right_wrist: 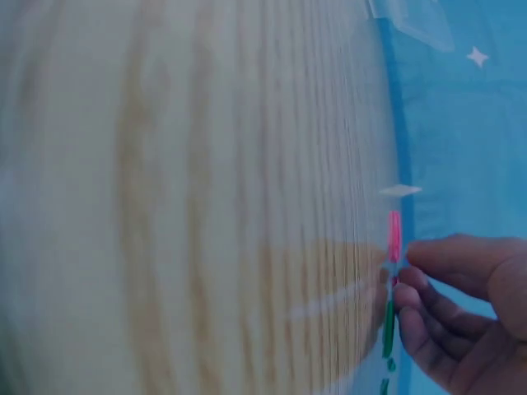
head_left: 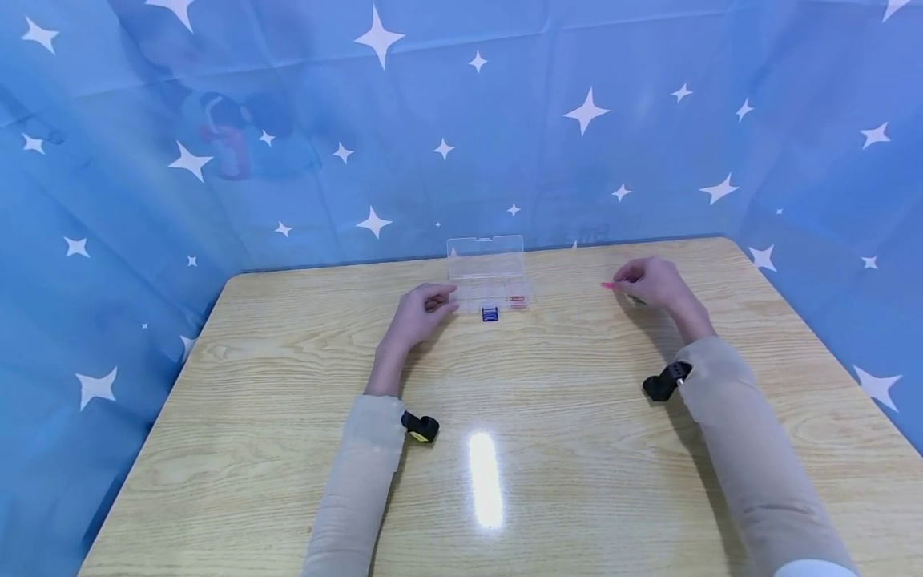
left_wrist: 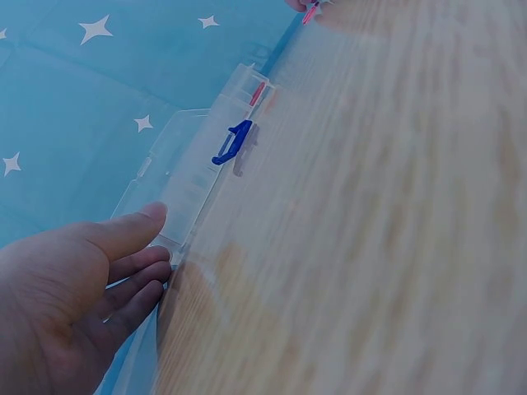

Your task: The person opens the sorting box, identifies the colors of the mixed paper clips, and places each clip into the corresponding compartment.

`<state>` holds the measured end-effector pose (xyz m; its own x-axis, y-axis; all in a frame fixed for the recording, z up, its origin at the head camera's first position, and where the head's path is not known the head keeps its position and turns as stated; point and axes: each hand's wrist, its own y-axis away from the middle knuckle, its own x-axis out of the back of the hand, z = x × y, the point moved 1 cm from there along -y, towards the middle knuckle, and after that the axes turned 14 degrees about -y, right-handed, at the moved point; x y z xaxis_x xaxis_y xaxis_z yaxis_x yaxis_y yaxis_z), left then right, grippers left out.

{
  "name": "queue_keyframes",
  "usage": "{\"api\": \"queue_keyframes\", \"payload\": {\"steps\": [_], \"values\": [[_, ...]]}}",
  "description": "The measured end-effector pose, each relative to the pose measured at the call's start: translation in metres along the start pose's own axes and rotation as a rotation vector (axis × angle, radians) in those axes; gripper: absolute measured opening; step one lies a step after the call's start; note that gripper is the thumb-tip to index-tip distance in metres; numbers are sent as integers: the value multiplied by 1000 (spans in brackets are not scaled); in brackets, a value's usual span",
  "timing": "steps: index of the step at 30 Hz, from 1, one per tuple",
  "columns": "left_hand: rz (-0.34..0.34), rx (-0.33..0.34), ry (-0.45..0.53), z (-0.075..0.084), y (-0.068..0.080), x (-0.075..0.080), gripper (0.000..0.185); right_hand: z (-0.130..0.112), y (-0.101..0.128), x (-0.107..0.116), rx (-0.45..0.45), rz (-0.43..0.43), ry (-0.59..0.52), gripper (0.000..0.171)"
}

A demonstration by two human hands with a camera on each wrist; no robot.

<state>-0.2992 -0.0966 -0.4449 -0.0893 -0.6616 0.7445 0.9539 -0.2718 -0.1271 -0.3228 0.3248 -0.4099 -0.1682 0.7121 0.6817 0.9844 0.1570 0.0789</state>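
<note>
Pink stick [head_left: 608, 284] pinched in right hand [head_left: 652, 282], centre right of frame, well apart from clear box [head_left: 490, 280] at centre. Box lid up, a red piece already inside. Left hand [head_left: 421, 311] relaxed, fingers touching box end. Green piece under right fingers hard to identify.

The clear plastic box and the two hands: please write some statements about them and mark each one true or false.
1. The lid of the clear plastic box stands open. True.
2. The right hand pinches a thin pink piece. True.
3. The left hand lies far from the box, near the table edge. False: its fingers are at the box's left end.
4. The box has a red latch. False: the blue latch sits on its front.
5. The box stands on a wooden table. True.
6. The right hand is inside the box. False: it is apart, to the right.
</note>
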Motion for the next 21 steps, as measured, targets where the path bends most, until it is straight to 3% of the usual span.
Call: {"api": "queue_keyframes", "payload": {"steps": [8,21], "values": [[6,0,0,0,1,1,39,-1,-4,0,-13,-53,8,24],[4,5,13,0,0,0,38,5,-5,1,-8,-57,16,25]]}}
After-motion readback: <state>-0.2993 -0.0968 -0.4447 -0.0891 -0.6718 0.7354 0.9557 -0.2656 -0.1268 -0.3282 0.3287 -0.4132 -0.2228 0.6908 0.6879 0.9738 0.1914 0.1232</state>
